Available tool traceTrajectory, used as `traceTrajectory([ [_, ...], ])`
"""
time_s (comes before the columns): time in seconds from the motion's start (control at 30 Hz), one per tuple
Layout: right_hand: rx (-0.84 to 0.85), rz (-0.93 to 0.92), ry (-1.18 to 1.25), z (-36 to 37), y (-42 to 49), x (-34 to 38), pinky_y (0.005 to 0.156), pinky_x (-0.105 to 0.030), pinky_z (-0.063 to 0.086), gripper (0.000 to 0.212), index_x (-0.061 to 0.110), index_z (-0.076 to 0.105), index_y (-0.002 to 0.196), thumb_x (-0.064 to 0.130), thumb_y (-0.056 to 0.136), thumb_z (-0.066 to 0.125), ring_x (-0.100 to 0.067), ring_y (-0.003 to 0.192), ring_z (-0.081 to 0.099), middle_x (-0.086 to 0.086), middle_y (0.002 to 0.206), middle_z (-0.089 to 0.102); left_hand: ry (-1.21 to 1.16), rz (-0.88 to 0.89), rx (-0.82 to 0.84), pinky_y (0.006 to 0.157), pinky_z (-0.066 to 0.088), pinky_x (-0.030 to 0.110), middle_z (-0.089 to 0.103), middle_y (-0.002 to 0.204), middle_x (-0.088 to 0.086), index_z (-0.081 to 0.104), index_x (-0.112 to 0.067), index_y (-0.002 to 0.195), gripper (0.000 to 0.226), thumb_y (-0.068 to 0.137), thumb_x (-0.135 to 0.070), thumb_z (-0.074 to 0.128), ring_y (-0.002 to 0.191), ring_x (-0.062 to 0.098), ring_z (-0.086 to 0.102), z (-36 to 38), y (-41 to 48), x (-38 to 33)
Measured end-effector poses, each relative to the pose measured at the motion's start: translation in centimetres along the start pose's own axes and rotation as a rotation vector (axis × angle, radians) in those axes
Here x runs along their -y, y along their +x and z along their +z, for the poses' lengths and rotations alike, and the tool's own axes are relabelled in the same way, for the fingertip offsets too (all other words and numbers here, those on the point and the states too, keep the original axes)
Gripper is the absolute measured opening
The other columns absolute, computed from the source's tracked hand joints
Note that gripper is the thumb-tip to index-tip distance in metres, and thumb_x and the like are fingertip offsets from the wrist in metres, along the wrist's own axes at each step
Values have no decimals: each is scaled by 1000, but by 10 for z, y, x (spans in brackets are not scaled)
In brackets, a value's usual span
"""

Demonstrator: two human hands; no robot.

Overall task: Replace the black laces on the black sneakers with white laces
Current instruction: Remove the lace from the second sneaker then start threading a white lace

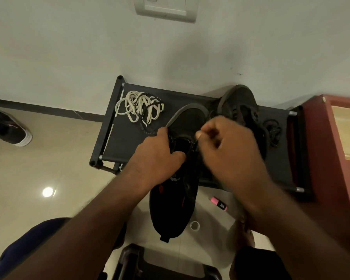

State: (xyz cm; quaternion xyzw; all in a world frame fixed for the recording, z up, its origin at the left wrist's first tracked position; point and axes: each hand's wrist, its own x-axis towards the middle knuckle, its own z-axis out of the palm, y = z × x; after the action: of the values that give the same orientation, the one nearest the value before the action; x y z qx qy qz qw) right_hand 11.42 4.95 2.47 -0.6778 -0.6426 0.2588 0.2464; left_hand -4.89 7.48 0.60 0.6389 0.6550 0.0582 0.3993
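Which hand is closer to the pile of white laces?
Left. The left hand grips the sneaker below-right of the white laces; the right hand pinches its black lace farther right.

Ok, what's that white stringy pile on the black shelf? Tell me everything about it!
It is a bundle of flat cream-white shoelaces, seemingly woven fabric, coiled in loose loops and lying slack. It rests on the far left part of the black fabric shelf, near the wall. A dark speckled lace is tangled through it and trails toward the black sneaker. Neither the left hand nor the right hand touches it; both hands work at that sneaker.
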Motion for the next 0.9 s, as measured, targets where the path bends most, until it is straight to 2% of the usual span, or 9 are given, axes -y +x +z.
traceTrajectory([
  [0.13,276,98,-236,22,-18,4,85,-38,56,58,26,35,141,43,93,61,-24,106,61,0,136,37,46,27,-51,75,58,38,63,96,1,47,-23,122,46,82,-36,66,83,21,65,0,-4,-1],
  [0.23,257,114,-155,26,-21,0,85,-37,57,65,28,31,144,42,91,65,-28,108,60,0,137,30,72,43,-80,60,50,28,62,88,-3,48,-27,107,36,79,-35,69,73,14,62,-1,-5,-1],
  [0.4,260,120,-141,28,-21,-2,85,-33,55,72,28,25,151,43,91,63,-28,113,58,-1,143,26,99,24,-71,57,39,26,56,87,-1,50,-23,90,27,78,-33,72,72,12,55,0,-4,-2],
  [0.53,298,114,-180,28,-19,-6,88,-39,55,84,28,18,155,52,88,62,-32,115,57,-1,147,21,140,96,-148,77,43,27,50,115,-4,60,-18,79,15,77,-28,72,99,11,51,2,-5,-2],
  [0.6,341,123,-205,28,-21,-8,90,-43,55,94,28,12,156,57,84,64,-34,118,56,-1,151,16,165,152,-182,82,42,27,50,119,-3,62,-14,79,14,78,-24,71,109,14,49,0,-7,-3],
  [0.7,344,119,-229,31,-24,-9,86,-41,54,95,27,7,157,51,85,66,-36,116,57,-1,155,11,172,199,-176,62,43,24,57,82,-5,56,-15,74,14,76,-21,68,73,11,54,-9,-11,-2],
  [0.77,333,105,-242,32,-25,-9,82,-39,51,91,28,7,157,43,87,64,-35,112,59,-3,156,11,121,221,-104,49,39,22,55,61,-4,54,-15,72,14,75,-16,67,50,7,48,-16,-15,-2],
  [0.83,327,98,-244,34,-27,-8,80,-39,51,89,29,7,157,43,88,61,-35,110,60,-4,154,15,71,290,16,47,40,24,54,55,-4,52,-16,69,17,75,-10,67,44,7,45,-22,-22,-5],
  [0.9,326,97,-257,36,-28,-8,75,-39,49,87,31,5,156,47,89,58,-35,108,61,-6,151,20,3,337,134,52,47,26,60,57,-2,56,-16,69,18,82,-9,66,49,8,55,-27,-31,-10],
])
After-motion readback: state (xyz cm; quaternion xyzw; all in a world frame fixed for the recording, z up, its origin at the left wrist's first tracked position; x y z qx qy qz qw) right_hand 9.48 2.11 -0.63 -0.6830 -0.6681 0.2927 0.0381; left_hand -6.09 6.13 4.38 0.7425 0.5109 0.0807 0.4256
